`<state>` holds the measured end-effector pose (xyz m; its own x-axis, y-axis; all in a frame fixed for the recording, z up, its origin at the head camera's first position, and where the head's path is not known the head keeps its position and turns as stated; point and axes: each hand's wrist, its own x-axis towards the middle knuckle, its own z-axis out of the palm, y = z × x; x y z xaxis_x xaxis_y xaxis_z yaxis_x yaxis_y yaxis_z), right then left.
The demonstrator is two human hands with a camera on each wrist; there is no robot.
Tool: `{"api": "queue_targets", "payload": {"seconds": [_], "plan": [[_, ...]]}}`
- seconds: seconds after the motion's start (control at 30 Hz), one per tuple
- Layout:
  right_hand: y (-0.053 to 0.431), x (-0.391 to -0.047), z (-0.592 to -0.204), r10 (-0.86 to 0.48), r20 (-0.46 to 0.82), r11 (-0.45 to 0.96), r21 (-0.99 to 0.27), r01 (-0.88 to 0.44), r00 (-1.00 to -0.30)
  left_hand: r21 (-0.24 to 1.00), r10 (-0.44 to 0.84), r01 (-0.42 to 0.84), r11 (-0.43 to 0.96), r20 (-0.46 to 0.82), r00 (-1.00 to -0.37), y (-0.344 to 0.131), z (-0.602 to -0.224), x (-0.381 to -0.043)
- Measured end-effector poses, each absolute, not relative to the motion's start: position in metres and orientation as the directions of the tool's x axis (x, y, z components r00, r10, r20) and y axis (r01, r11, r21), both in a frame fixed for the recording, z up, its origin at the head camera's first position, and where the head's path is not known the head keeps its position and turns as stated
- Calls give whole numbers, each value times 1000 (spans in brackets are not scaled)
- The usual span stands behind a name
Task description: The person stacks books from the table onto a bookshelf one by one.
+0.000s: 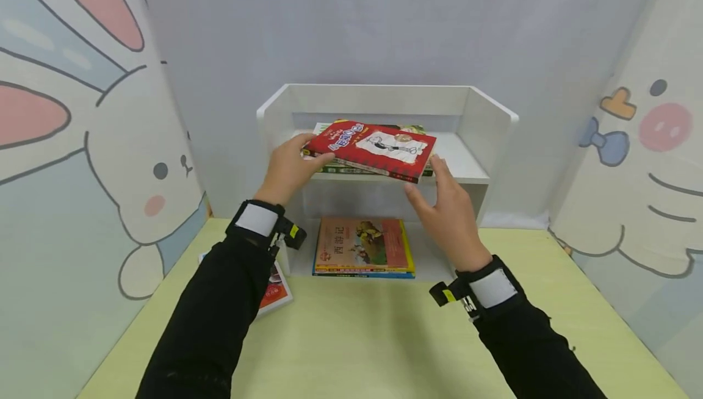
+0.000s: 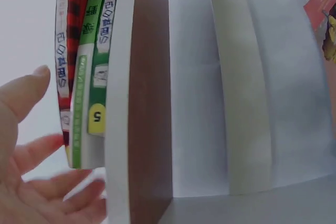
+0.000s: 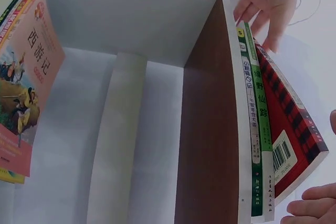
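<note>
A red paperback book (image 1: 379, 147) with a line-drawn cover lies slanted over two green-spined books (image 3: 262, 129) on the upper shelf, its right end raised. At its left end is my left hand (image 1: 288, 167), thumb along the front edge and fingers around the corner. In the left wrist view, that hand's fingers (image 2: 39, 150) are at the end of the red spine (image 2: 63, 51). My right hand (image 1: 453, 216) is spread beside the book's right end. In the right wrist view, its fingers (image 3: 315, 203) stand apart from the raised corner.
A white two-tier shelf (image 1: 379, 99) stands on the pale green table (image 1: 351, 344). Several stacked books (image 1: 359, 246) lie on its lower level. Another book (image 1: 274, 292) lies by the shelf's left side, partly hidden by my left sleeve. Cartoon-printed panels (image 1: 159, 204) flank the table.
</note>
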<state>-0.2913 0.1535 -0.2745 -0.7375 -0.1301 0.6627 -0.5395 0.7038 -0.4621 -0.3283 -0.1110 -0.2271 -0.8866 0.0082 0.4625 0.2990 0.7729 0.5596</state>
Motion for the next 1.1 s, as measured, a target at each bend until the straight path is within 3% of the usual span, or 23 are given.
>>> {"api": "queue_targets", "payload": {"seconds": [0.1,0.5,1.1], "plan": [[152,-294,-275,-128,661,720,-452,-528,-740,570,0,288,769,450,-893,-111,-230,-329],[155,-310,-265,-83,645,764,-449,-464,-760,485,-23,320,814,577,-816,-103,-230,-326],[162,-323,-247,-52,629,883,-335,-330,-776,380,-48,282,881,665,-745,-90,-233,-322]]}}
